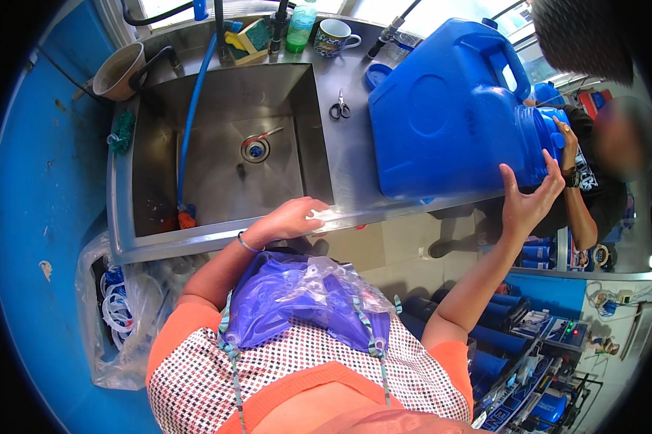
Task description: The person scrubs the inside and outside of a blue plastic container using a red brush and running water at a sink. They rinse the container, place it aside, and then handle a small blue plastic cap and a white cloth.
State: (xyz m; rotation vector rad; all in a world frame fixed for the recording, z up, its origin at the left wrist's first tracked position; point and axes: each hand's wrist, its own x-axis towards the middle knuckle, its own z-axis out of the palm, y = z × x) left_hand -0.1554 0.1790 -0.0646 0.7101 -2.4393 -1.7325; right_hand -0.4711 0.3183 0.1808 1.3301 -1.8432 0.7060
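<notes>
My head camera is looking steeply down over my chest and forearms.
It is facing the steel sink [225, 145] and counter close below me, its fisheye bending the edges; no second view is sharing the scene.

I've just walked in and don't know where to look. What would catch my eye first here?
The big blue plastic jug lying on its side on the steel counter, right of the sink, stands out most. The person's right hand presses against its lower neck end, while another person's hand rests at the same end. The left hand lies on the counter's front edge, and small scissors lie between sink and jug.
</notes>
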